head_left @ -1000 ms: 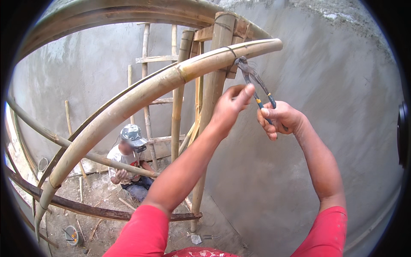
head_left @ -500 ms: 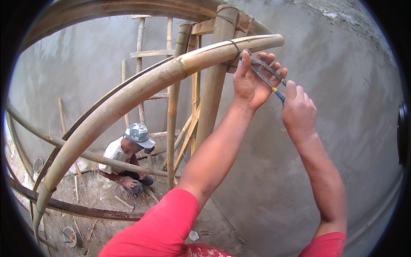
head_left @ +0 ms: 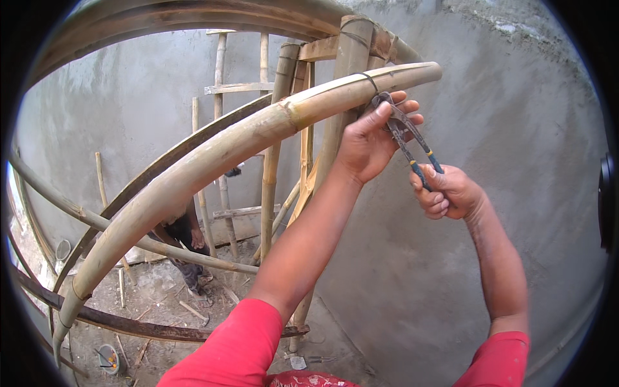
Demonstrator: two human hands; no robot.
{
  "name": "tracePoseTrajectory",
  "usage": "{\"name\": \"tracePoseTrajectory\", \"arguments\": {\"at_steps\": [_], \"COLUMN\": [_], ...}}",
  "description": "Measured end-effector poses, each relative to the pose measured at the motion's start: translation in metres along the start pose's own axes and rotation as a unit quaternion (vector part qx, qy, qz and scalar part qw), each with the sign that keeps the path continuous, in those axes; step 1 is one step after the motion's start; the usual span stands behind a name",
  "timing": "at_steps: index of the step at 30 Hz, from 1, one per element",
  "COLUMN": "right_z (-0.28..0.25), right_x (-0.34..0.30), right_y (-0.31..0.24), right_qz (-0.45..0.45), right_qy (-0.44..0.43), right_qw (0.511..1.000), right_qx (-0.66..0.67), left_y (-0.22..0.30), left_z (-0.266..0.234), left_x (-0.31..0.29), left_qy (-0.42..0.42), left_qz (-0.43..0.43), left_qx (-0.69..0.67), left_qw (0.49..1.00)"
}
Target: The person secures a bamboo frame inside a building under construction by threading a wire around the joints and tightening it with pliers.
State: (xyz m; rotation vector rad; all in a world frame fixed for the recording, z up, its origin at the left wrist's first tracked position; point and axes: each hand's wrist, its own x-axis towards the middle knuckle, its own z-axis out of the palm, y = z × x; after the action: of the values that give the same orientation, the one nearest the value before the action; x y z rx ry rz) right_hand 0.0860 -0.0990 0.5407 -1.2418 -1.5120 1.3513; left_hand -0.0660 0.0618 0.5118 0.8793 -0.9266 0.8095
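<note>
Grey, streaky wall; dusty floor below; scattered wood scraps; pale daylight

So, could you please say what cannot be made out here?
- Head view: handle ends of the blue-handled metal pliers, covered by the right hand.
- Head view: back of the thin dark wire loop, behind the thick curved tan bamboo pole.
- Head view: most of the co-worker's upper body, behind that pole.
- Head view: orange contents of the round grey bucket, too small.
</note>
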Motion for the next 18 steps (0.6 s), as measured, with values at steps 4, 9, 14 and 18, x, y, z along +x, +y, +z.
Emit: {"name": "tracePoseTrajectory", "arguments": {"at_steps": [4, 9, 14, 18], "right_z": [-0.001, -0.012, 0.049, 0.019], "right_x": [0.018, 0.006, 0.007, 0.026], "right_y": [0.031, 0.004, 0.018, 0.033], "right_qz": [-0.065, -0.009, -0.255, -0.253], "right_qy": [-0.083, 0.03, 0.486, 0.529], "right_qw": [0.99, 0.991, 0.482, 0.383], "right_qx": [0.096, -0.131, -0.683, -0.714], "left_y": [-0.019, -0.04, -0.053, -0.061], "left_z": [-0.011, 0.016, 0.023, 0.037], "left_x": [0.014, 0.023, 0.036, 0.041], "left_qy": [0.036, 0.168, 0.227, 0.292], "left_qz": [-0.021, 0.07, 0.158, 0.155], "left_qx": [0.008, 0.006, 0.009, 0.085], "left_qw": [0.999, 0.983, 0.961, 0.94]}}
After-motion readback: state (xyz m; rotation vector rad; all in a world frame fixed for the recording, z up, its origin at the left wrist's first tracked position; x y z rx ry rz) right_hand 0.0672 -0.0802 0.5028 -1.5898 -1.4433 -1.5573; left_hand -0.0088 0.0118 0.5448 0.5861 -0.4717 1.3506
